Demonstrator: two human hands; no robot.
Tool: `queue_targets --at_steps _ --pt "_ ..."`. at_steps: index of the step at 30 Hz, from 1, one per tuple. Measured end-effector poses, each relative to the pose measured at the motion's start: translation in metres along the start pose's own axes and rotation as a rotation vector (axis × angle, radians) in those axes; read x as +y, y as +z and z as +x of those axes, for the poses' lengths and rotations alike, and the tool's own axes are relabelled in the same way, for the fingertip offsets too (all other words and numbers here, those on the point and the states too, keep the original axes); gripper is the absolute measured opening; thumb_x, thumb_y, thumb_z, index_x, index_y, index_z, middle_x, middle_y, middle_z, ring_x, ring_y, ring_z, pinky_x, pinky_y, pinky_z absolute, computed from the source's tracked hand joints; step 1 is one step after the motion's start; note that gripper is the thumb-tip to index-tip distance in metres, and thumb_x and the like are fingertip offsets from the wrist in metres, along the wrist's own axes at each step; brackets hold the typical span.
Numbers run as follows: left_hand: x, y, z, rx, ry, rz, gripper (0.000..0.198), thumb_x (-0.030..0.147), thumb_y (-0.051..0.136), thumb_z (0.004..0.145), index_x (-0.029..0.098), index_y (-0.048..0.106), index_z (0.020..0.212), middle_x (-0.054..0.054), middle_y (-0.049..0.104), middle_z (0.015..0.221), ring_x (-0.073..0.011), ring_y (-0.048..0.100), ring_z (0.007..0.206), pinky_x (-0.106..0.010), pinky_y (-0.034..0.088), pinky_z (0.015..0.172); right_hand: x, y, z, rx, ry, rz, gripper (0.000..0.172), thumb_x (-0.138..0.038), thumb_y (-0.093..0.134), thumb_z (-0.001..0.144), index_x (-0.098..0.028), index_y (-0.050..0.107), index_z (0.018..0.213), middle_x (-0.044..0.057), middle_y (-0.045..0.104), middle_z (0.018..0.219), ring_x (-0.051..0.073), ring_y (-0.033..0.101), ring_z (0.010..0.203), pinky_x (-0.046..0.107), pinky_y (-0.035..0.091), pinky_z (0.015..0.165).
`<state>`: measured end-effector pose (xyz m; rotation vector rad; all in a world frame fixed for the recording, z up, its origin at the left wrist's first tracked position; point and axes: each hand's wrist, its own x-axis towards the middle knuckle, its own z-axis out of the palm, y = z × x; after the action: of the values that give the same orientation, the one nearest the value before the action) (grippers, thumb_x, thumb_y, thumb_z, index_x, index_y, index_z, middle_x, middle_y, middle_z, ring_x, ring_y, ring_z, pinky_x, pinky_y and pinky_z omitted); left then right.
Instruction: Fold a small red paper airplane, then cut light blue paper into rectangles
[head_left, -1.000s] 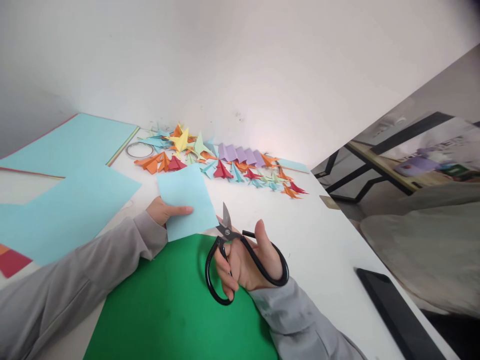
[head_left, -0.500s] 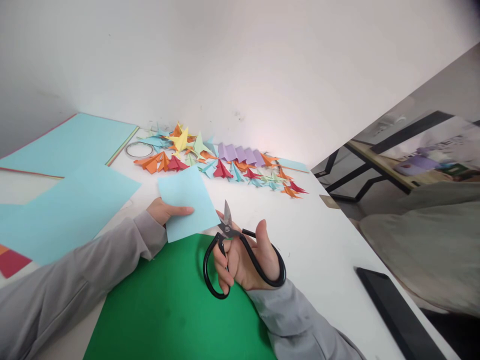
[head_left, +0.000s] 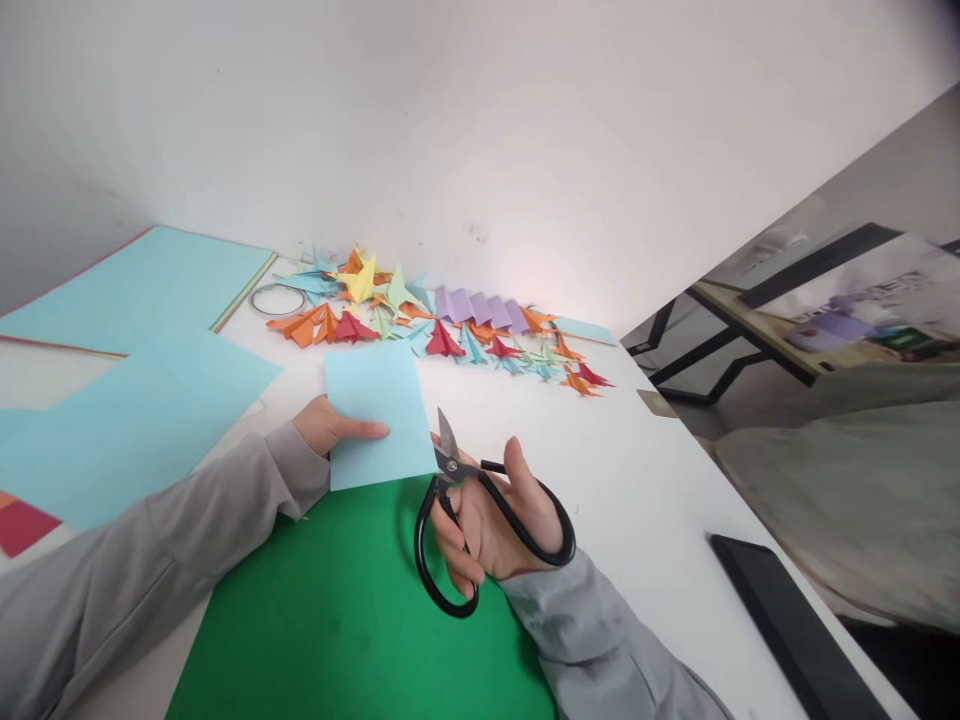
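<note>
A light blue sheet of paper (head_left: 382, 400) is pinched at its left side by my left hand (head_left: 334, 427), thumb on top and fingers hidden beneath. My right hand (head_left: 487, 520) grips black-handled scissors (head_left: 450, 465), with fingers through the loops. The scissor blades are spread, and they meet the paper's lower right edge; one blade is partly hidden by the sheet. Under both hands lies a green mat (head_left: 360, 600) on the white table (head_left: 615, 480).
Folded paper shapes (head_left: 360, 285) in several colours line the wall, beside a purple pleated strip (head_left: 480, 308) and a wire coil (head_left: 277, 299). Large blue sheets (head_left: 150, 430) cover the left side. A black flat object (head_left: 787, 620) rests near the right table edge.
The blue paper has turned slightly, its lower edge now more level. The scissor handles have spread wider apart, and the blades have shifted a little left.
</note>
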<state>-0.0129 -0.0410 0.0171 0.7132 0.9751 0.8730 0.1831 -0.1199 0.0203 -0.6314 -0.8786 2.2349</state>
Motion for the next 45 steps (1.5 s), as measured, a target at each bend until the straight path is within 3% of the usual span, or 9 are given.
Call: queue_targets --at_steps 8,14,20,29,39,45 --pt "0.0006 0.0017 -0.0028 0.027 0.035 0.074 0.047 0.018 0.085 0.034 0.012 0.070 0.078 -0.013 0.072 0.083 -0.0340 0.066 0.084 -0.039 0.056 0.065 0.0029 0.0016 0.0036 -0.025 -0.046 0.039 0.072 -0.070 -0.005 0.079 -0.032 0.010 0.139 -0.003 0.057 0.062 0.014 0.050 0.040 0.025 0.035 0.041" --pt "-0.0017 -0.0004 0.0002 0.042 0.011 0.059 0.049 0.019 0.086 0.030 0.011 0.070 0.076 -0.013 0.072 0.082 -0.0343 0.066 0.084 -0.041 0.056 0.067 0.0063 0.0066 0.0067 0.038 -0.120 0.064 0.076 -0.071 -0.005 0.077 -0.030 0.016 0.138 -0.003 0.054 0.062 0.014 0.049 0.041 0.032 0.043 0.047" --pt "-0.0015 -0.0037 0.0041 0.118 0.018 0.063 0.055 0.022 0.086 0.028 0.011 0.070 0.079 -0.013 0.072 0.082 -0.0342 0.066 0.086 -0.041 0.056 0.068 0.0043 0.0049 0.0046 0.033 -0.155 0.059 0.081 -0.073 -0.006 0.075 -0.028 0.015 0.140 -0.001 0.056 0.062 0.014 0.048 0.041 0.031 0.043 0.043" --pt "0.0007 -0.0058 0.0008 -0.109 -0.012 0.094 0.052 0.021 0.085 0.036 0.012 0.069 0.085 -0.013 0.072 0.089 -0.0349 0.064 0.092 -0.042 0.054 0.073 0.0040 0.0023 0.0041 0.008 -0.073 0.028 0.077 -0.071 -0.008 0.076 -0.032 0.013 0.139 -0.003 0.056 0.060 0.013 0.046 0.038 0.028 0.039 0.041" --pt "-0.0001 -0.0015 -0.0018 -0.073 0.017 0.081 0.051 0.020 0.085 0.034 0.012 0.069 0.083 -0.012 0.072 0.086 -0.0340 0.065 0.089 -0.043 0.053 0.074 0.0051 0.0047 0.0063 0.000 -0.120 0.082 0.078 -0.070 -0.012 0.075 -0.032 0.012 0.139 -0.002 0.056 0.061 0.014 0.047 0.040 0.028 0.040 0.041" --pt "-0.0004 -0.0040 0.0009 0.013 0.000 0.091 0.048 0.021 0.086 0.034 0.012 0.069 0.078 -0.011 0.072 0.081 -0.0321 0.066 0.086 -0.041 0.054 0.073 0.0066 0.0060 0.0062 -0.017 -0.220 0.137 0.078 -0.070 -0.009 0.077 -0.029 0.019 0.137 0.000 0.056 0.064 0.014 0.048 0.042 0.030 0.042 0.042"
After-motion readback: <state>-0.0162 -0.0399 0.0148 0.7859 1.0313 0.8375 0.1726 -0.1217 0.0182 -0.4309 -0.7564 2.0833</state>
